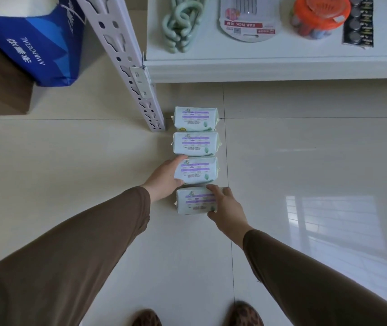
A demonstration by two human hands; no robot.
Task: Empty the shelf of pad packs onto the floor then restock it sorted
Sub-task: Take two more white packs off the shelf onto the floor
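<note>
Four pad packs lie in a row on the floor (281,149), right beside the white shelf post (140,90). The left hand (164,176) holds the third pack (197,171). The right hand (225,208) holds the nearest pack (193,201). A blue bag (35,43) sits far left, and green hooks (180,22) lie on the shelf (281,64).

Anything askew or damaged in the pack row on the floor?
Nothing stands out. Four pad packs lie in a straight line, intact; the left hand grips the third, the right hand the nearest.

A blue bag (37,43) stands left; an orange-lidded jar (320,16) sits on white board.
</note>
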